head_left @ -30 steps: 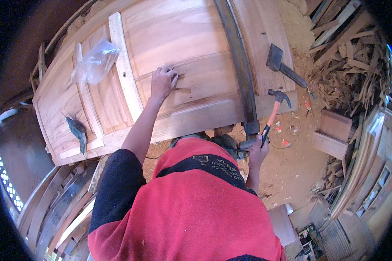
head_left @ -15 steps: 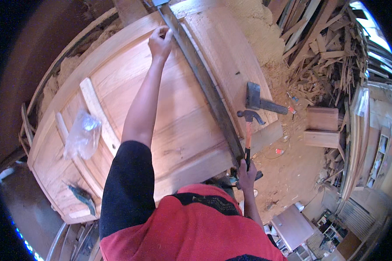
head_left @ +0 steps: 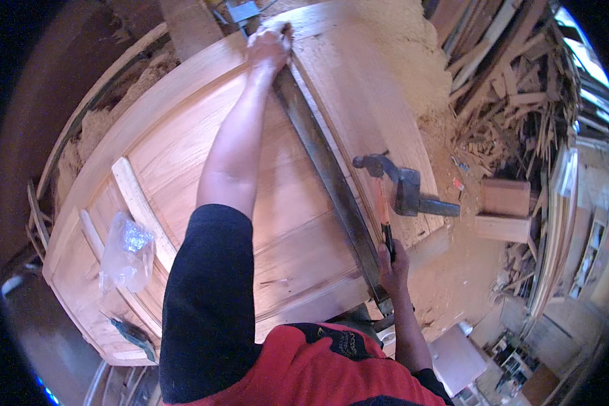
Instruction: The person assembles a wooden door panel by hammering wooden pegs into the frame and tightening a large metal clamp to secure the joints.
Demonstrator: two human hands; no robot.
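Gripping claw hammer [head_left: 381,196] by its handle: right hand [head_left: 394,266]; hammer lies over wooden panel [head_left: 213,166], near dark mallet [head_left: 408,193]. Left hand [head_left: 269,49]: at metal bar's [head_left: 325,177] far end; grip cannot be told.

Shirt [head_left: 277,372]: mostly red w/ blk parts. Blk band [head_left: 311,331] across it carries small pale print [head_left: 346,344], too blurry to read. L sleeve [head_left: 210,298], left of band: plain blk, loose, short. R sleeve [head_left: 432,387], right of band: also blk, only partly visible.
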